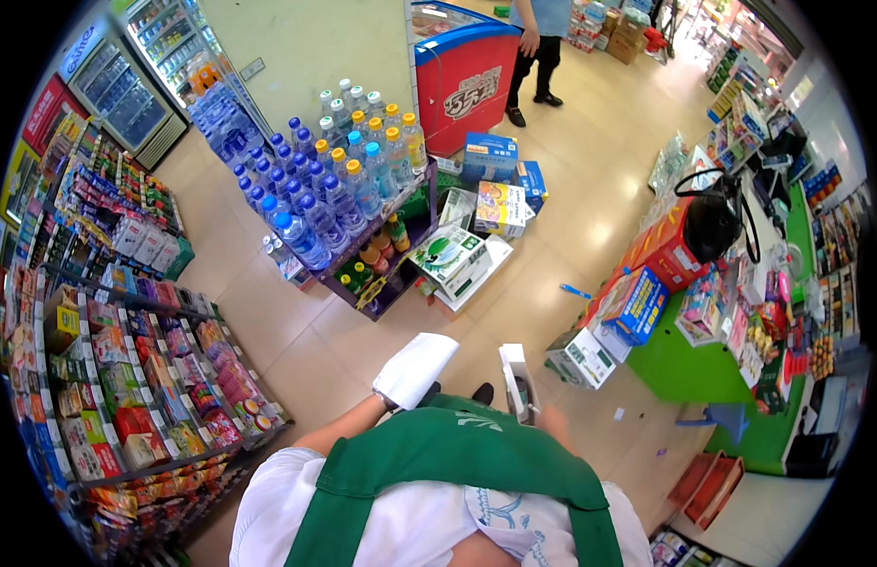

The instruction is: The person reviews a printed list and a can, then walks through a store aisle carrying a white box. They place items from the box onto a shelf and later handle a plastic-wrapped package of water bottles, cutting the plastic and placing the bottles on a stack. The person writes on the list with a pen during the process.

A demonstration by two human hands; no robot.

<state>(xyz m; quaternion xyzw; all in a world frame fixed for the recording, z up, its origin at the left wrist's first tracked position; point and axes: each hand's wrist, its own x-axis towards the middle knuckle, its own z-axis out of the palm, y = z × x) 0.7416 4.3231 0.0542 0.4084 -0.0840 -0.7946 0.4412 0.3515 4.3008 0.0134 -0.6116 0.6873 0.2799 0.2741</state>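
White paper [417, 368] lies over my left hand, held out in front of my green apron [453, 453]. The hand itself is hidden behind the sheet; only my left wrist [382, 402] with a dark band shows. My right hand [548, 419] is blurred and partly behind the apron, beside a narrow open white carton [515, 375]. A small pale thing is near its fingers, too unclear to name. Dark contents show inside the carton. The tip of a dark shoe [484, 392] sticks out between carton and paper.
Bottled drinks [318, 184] crowd a purple display stand [382, 301] ahead. Cartons [449, 259] lie beside it on the tiled floor. Snack shelves [148, 383] line the left; a green counter [683, 361] with boxes is right. A person [541, 49] stands by a red chest freezer [467, 92].
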